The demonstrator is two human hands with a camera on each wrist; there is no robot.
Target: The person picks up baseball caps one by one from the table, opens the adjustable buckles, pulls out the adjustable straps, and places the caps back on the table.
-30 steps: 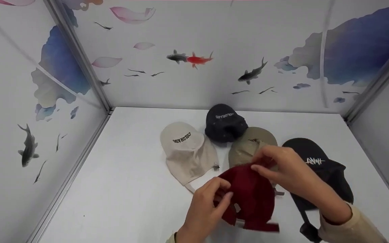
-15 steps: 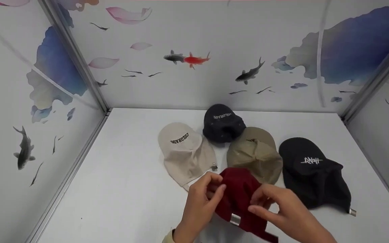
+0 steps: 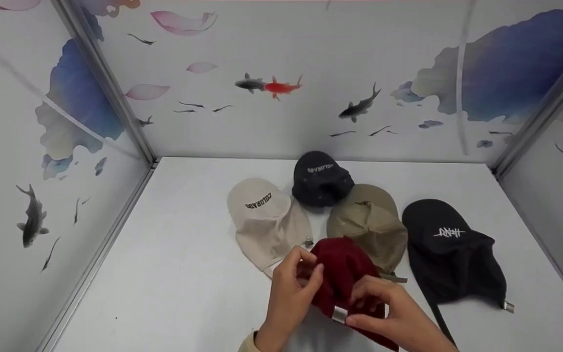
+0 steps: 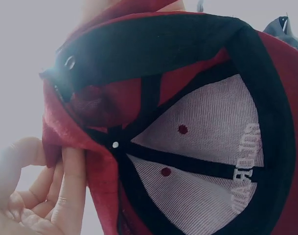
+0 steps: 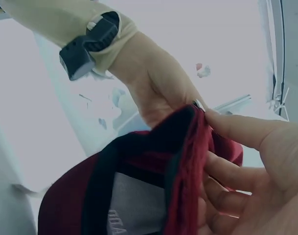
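A dark red baseball cap (image 3: 342,264) is held up off the white table between both hands. My left hand (image 3: 289,288) pinches the fabric on the cap's left side. With thumb and fingers, my right hand (image 3: 391,310) grips the cap's rear edge, right beside the silver strap buckle (image 3: 339,315). In the left wrist view the inside of the cap faces the camera, with a dark sweatband (image 4: 153,46) and white mesh-like backing (image 4: 212,122). The right wrist view shows the folded red edge (image 5: 188,181) between thumb and fingers. The brim is hidden in the head view.
Beyond the red cap lie a beige cap (image 3: 267,225), a navy cap (image 3: 321,181) and an olive cap (image 3: 367,230), close together. A black cap (image 3: 452,254) lies to the right, its strap trailing toward the front. Printed panels stand at the back and sides.
My right hand has come down from the cap's top to its rear edge near the buckle. The cap has turned and its crown has folded inward. My left hand keeps its hold.
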